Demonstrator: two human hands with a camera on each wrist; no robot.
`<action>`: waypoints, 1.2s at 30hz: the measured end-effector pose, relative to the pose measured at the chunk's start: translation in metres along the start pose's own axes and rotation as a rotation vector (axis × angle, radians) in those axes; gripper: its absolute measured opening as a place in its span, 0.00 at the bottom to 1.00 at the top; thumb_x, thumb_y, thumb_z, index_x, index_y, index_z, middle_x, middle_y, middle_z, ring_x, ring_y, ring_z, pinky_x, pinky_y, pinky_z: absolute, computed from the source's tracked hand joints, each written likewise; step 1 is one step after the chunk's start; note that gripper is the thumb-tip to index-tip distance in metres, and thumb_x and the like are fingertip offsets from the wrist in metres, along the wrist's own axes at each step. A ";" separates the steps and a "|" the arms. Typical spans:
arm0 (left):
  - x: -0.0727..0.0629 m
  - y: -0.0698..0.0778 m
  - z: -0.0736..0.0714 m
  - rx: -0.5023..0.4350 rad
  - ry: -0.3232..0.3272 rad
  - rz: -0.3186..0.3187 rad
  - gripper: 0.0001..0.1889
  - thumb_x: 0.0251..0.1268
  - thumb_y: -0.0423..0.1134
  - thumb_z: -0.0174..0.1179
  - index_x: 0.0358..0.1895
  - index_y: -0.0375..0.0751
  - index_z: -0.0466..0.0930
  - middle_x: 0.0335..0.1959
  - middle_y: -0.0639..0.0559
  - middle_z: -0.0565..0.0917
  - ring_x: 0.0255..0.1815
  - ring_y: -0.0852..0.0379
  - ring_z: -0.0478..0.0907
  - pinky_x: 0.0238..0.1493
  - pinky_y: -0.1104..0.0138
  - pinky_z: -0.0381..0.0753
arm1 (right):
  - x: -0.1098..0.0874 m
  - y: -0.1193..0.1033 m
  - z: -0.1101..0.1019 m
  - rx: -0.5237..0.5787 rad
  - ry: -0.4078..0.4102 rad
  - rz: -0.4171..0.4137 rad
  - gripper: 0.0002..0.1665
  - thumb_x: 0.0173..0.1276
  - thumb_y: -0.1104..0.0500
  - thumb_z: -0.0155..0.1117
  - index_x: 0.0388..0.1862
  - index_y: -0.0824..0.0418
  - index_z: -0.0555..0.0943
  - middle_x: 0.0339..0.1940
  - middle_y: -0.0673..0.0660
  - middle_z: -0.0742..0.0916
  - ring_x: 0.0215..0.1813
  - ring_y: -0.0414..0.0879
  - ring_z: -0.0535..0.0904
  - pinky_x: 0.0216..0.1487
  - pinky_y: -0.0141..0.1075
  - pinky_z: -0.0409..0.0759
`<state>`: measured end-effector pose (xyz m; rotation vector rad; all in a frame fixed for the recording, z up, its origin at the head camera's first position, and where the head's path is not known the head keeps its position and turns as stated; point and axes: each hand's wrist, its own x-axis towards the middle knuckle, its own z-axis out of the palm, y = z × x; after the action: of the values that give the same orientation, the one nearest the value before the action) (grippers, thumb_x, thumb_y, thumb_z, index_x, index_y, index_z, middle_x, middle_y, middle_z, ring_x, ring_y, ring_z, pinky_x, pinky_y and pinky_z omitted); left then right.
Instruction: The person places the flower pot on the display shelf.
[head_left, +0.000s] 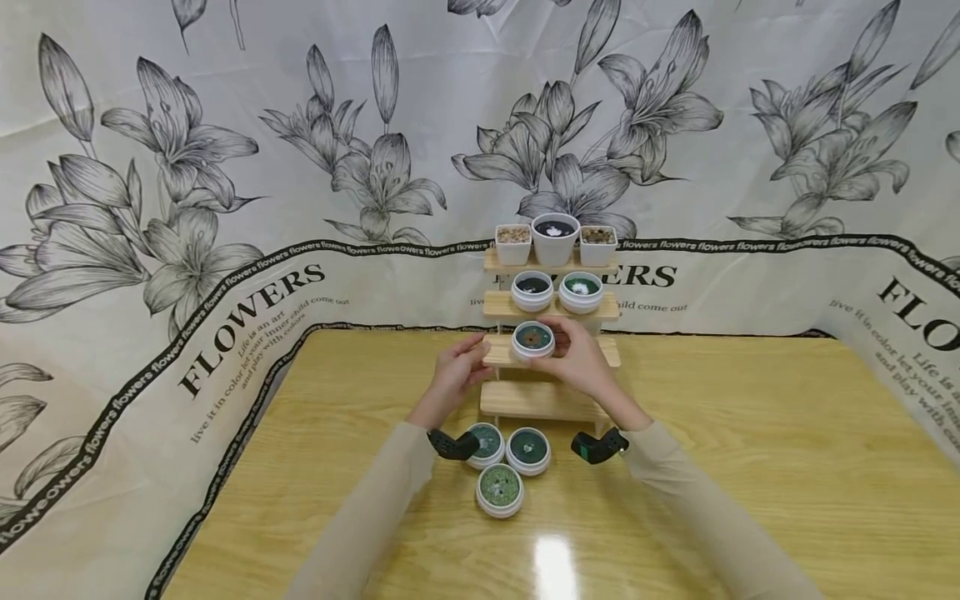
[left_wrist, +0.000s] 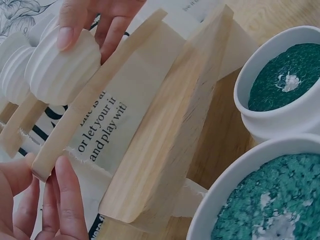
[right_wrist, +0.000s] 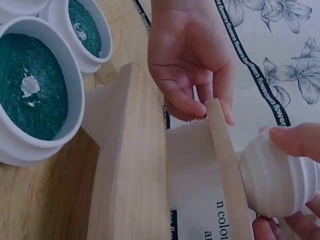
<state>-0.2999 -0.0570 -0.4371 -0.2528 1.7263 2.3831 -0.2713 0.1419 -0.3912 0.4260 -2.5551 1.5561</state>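
Note:
My right hand (head_left: 579, 360) grips a small white ribbed pot (head_left: 533, 338) with a dark teal top and a brownish centre. In the right wrist view, thumb and fingers lie around the side of this pot (right_wrist: 272, 175), whose base meets the third board from the top of a tiered wooden stand (head_left: 585, 351). My left hand (head_left: 456, 372) pinches the left end of that same board (left_wrist: 50, 155), thumb on one face and fingers on the other. The lowest board (head_left: 543, 401) bears no pot.
Two round pots (head_left: 581, 292) stand on the second board. On the top board a tall white pot (head_left: 555, 242) stands between two small square ones (head_left: 513, 246). Three green-topped pots (head_left: 500, 492) sit on the wooden table (head_left: 750, 467) before the stand. A flower-printed cloth (head_left: 375, 275) hangs behind.

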 end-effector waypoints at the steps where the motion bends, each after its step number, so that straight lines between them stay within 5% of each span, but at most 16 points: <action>1: 0.000 0.000 0.000 -0.005 0.003 0.007 0.22 0.69 0.33 0.56 0.65 0.36 0.72 0.40 0.48 0.79 0.26 0.64 0.79 0.36 0.72 0.86 | 0.002 0.000 -0.001 0.004 -0.001 0.001 0.40 0.51 0.66 0.76 0.64 0.69 0.71 0.58 0.69 0.79 0.54 0.61 0.80 0.55 0.48 0.82; 11: 0.000 0.000 0.001 -0.022 0.027 0.010 0.20 0.69 0.32 0.57 0.63 0.36 0.74 0.40 0.48 0.79 0.25 0.64 0.79 0.28 0.75 0.83 | 0.003 0.002 0.002 0.060 0.015 0.019 0.40 0.52 0.68 0.75 0.64 0.70 0.70 0.59 0.70 0.77 0.55 0.63 0.79 0.57 0.46 0.82; 21: -0.001 0.000 0.000 0.004 0.020 0.024 0.21 0.69 0.33 0.57 0.64 0.35 0.73 0.42 0.47 0.79 0.27 0.65 0.80 0.44 0.67 0.86 | -0.006 0.004 0.006 0.095 0.066 -0.044 0.40 0.53 0.68 0.75 0.65 0.68 0.70 0.60 0.68 0.75 0.55 0.61 0.78 0.57 0.48 0.81; 36: 0.000 -0.001 0.000 -0.010 0.035 0.033 0.21 0.68 0.32 0.58 0.63 0.35 0.74 0.34 0.54 0.79 0.25 0.65 0.79 0.34 0.72 0.85 | -0.050 0.003 0.017 0.011 0.196 -0.172 0.33 0.52 0.71 0.74 0.58 0.66 0.75 0.54 0.64 0.77 0.54 0.59 0.75 0.53 0.51 0.82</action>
<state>-0.2999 -0.0562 -0.4381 -0.2714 1.7470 2.4250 -0.2234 0.1366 -0.4138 0.4564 -2.3007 1.4732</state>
